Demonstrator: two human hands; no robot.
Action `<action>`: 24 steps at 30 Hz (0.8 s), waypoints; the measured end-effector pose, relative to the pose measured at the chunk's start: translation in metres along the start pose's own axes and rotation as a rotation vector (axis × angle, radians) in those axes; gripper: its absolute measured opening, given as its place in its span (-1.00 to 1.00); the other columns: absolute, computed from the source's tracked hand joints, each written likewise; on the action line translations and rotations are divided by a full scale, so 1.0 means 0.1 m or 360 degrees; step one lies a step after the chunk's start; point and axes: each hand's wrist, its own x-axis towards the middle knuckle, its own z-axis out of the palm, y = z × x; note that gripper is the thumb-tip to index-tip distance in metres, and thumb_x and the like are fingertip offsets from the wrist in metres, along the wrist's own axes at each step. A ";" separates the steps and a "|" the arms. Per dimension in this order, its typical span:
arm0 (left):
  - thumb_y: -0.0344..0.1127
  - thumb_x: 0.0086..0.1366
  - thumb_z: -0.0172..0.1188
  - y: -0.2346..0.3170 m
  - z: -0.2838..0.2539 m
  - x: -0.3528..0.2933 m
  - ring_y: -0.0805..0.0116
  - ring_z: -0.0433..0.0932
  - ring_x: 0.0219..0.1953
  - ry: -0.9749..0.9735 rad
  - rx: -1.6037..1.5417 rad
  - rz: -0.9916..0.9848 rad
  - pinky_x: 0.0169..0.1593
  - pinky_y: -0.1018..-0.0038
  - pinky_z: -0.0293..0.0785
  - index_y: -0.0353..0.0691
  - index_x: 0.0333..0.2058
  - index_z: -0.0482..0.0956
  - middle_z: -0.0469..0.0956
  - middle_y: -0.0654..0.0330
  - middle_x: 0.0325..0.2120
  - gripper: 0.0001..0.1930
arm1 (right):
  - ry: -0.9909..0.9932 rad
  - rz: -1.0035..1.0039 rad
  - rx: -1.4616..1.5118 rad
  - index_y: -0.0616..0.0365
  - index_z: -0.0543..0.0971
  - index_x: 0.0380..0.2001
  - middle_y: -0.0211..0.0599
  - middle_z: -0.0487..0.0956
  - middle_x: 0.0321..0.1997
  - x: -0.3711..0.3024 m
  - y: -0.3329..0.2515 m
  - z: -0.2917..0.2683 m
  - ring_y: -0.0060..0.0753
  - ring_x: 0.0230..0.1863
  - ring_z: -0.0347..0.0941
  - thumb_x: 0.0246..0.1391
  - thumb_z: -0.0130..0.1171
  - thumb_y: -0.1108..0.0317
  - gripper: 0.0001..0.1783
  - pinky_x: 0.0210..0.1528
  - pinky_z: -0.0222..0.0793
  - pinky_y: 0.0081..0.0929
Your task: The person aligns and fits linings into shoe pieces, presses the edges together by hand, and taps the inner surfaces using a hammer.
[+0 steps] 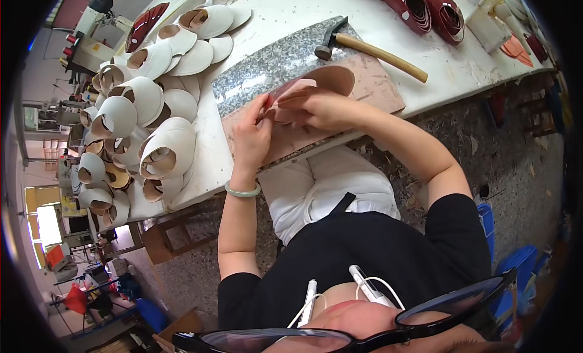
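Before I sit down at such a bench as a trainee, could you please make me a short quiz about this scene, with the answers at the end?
1. Which tool has its head on the speckled slab?
a) scissors
b) hammer
c) brush
2. True or false: the white shoe pieces are heaped to the right of the slab.
3. Fill in: the left grip and the right grip are both at the curved tan piece; the pale bangle is on the ____ wrist.

Key: 1. b, the wooden-handled hammer. 2. False; they are heaped to its left. 3. Left.
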 end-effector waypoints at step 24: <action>-0.29 0.29 0.09 -0.08 -0.22 -0.01 0.14 0.57 -0.42 -0.0197 0.0321 -0.0493 -0.22 0.39 0.49 -0.26 0.04 0.50 0.61 0.01 -0.37 -0.64 | 0.0583 -0.0609 -0.1366 0.04 0.56 -0.43 -0.44 0.46 -0.38 0.14 -0.04 0.42 -0.36 -0.15 0.38 -0.11 0.20 0.34 -0.89 0.02 0.19 -0.30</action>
